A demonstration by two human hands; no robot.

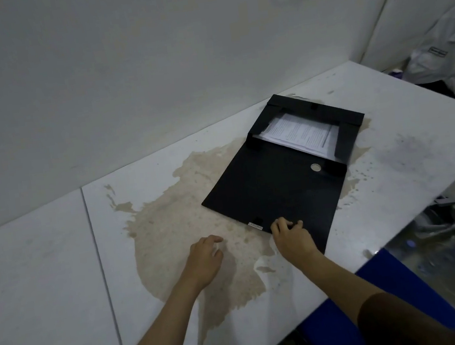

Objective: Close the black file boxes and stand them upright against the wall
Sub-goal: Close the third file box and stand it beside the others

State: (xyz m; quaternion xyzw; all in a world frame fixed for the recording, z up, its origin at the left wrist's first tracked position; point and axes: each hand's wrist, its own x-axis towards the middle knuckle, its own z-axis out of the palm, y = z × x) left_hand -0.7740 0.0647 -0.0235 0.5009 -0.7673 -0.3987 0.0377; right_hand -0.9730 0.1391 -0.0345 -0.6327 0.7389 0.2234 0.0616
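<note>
From the head view, a black file box [277, 182] lies flat on the stained white tabletop [44, 271], its far flap open over papers [300, 134] too blurry to read. The right hand [292, 237] pinches its near edge, hiding that corner. The left hand [205, 259] rests loose and empty beside it.

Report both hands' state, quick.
Left hand: open, empty, over the table.
Right hand: fingers on the near edge of the black file box; grip cannot be told.
</note>
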